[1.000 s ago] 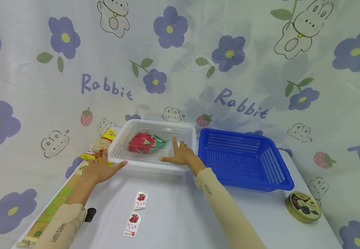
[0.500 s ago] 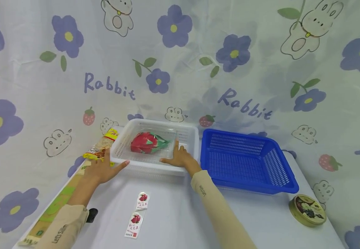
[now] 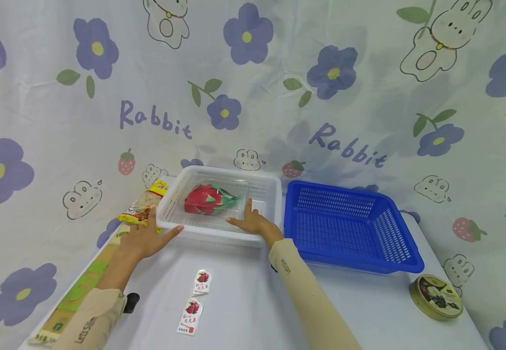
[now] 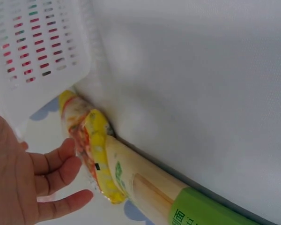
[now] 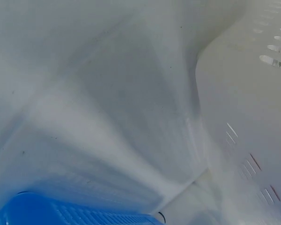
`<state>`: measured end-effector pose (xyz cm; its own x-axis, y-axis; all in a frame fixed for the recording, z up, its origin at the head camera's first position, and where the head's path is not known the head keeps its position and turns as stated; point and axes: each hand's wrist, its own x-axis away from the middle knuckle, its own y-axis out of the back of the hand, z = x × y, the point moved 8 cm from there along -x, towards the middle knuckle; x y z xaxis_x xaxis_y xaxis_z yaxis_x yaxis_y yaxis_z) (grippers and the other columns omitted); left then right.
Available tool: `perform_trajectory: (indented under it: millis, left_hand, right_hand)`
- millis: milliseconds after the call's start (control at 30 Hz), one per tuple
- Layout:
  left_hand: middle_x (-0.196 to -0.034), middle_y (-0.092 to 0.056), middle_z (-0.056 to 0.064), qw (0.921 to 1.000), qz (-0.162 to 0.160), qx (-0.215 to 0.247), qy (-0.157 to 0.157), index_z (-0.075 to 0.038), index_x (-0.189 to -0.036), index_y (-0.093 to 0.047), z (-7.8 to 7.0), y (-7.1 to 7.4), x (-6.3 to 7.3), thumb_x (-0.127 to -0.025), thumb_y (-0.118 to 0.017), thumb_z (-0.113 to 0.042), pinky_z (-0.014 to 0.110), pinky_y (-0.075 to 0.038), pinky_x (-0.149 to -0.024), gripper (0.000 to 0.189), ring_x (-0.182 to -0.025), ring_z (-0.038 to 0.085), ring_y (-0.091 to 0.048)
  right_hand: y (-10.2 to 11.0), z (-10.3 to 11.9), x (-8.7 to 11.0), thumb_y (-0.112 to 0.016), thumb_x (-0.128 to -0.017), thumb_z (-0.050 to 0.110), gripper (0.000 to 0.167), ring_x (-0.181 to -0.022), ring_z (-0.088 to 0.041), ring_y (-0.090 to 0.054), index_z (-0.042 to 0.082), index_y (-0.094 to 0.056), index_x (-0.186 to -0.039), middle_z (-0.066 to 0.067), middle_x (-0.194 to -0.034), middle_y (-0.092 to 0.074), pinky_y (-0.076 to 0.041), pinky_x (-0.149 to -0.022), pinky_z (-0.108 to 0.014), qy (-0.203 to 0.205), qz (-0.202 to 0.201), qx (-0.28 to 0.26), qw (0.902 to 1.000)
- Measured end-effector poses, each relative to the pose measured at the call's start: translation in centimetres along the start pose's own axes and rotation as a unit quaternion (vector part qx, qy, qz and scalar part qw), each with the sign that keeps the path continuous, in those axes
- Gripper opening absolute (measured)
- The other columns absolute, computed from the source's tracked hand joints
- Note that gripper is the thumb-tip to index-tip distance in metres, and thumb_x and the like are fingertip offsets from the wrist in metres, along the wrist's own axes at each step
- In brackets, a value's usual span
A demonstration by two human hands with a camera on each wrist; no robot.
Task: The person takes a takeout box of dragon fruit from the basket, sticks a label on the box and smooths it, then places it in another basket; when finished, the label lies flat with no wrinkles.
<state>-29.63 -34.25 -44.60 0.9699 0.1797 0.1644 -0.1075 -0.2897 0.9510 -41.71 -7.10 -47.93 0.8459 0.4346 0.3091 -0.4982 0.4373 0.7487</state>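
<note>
Flanking near-left corner of white basket (image 3: 211, 233): left hand (image 3: 145, 239), grip loose, holding nothing. Right hand (image 3: 254, 222) beside packaged dragon fruit (image 3: 205, 200), grip spread, thumb and forefinger straight.

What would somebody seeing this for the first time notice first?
Probably the bright blue basket on the right half of the table, and the red packaged dragon fruit inside the white basket to its left. Behind them hangs a flower-and-rabbit-print cloth.
</note>
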Motion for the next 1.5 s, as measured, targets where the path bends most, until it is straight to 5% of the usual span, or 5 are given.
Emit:
perform_trajectory:
  millis: [233, 500, 867, 1167, 1500]
  left_hand:
    - [-0.140, -0.027, 0.053, 1.0000, -0.007, 0.003, -0.006, 0.007, -0.154, 0.007, -0.3, 0.1, 0.2, -0.086, -0.030, -0.085, 0.070, -0.044, -0.083, 0.121, -0.121, 0.069, -0.039]
    - [-0.133, -0.034, 0.054, 0.9998, -0.014, 0.005, -0.012, 0.009, -0.153, 0.008, -0.5, 0.1, 0.4, -0.087, -0.032, -0.083, 0.065, -0.047, -0.075, 0.120, -0.109, 0.065, -0.050]
    - [-0.107, -0.052, 0.049, 1.0000, 0.003, 0.007, -0.006, 0.009, -0.153, 0.011, -0.2, 0.1, 0.1, -0.087, -0.032, -0.084, 0.050, -0.047, -0.061, 0.122, -0.080, 0.046, -0.059]
    - [-0.108, -0.052, 0.049, 1.0000, 0.001, 0.005, -0.006, 0.008, -0.153, 0.011, -0.1, 0.0, 0.0, -0.086, -0.031, -0.084, 0.050, -0.047, -0.062, 0.121, -0.080, 0.046, -0.060]
    - [-0.107, -0.052, 0.049, 1.0000, -0.002, 0.005, -0.008, 0.008, -0.153, 0.011, 0.1, -0.1, -0.2, -0.087, -0.032, -0.083, 0.050, -0.047, -0.061, 0.121, -0.079, 0.046, -0.060]
  right_hand:
    - [0.0, 0.3, -0.4, -0.048, -0.091, 0.070, 0.113, -0.143, -0.044, -0.034, 0.009, 0.022, -0.155, -0.033, -0.155, -0.028, -0.029, -0.116, -0.053, 0.020, 0.005, -0.033, 0.9992]
    - [-0.1, 0.6, -0.9, -0.059, -0.095, 0.052, 0.113, -0.066, -0.020, -0.066, 0.009, 0.029, -0.152, -0.033, -0.132, -0.054, -0.056, -0.073, -0.032, 0.030, 0.041, -0.166, 0.9849]
    - [-0.1, 1.5, -1.3, -0.061, -0.097, 0.043, 0.112, -0.103, -0.042, -0.069, 0.014, 0.033, -0.151, -0.029, -0.162, 0.009, -0.056, -0.088, -0.038, 0.044, 0.037, -0.303, 0.9513]
    - [0.3, 1.9, -1.2, -0.049, -0.098, 0.058, 0.103, -0.100, -0.039, -0.070, 0.021, 0.029, -0.153, -0.026, -0.163, 0.008, -0.051, -0.099, -0.042, 0.019, 0.023, -0.361, 0.9320]
    - [0.4, 1.8, -1.9, -0.043, -0.107, 0.029, 0.081, -0.122, -0.046, -0.056, 0.028, 0.021, -0.156, -0.017, -0.166, 0.009, -0.054, -0.094, -0.040, -0.017, 0.003, -0.466, 0.8846]
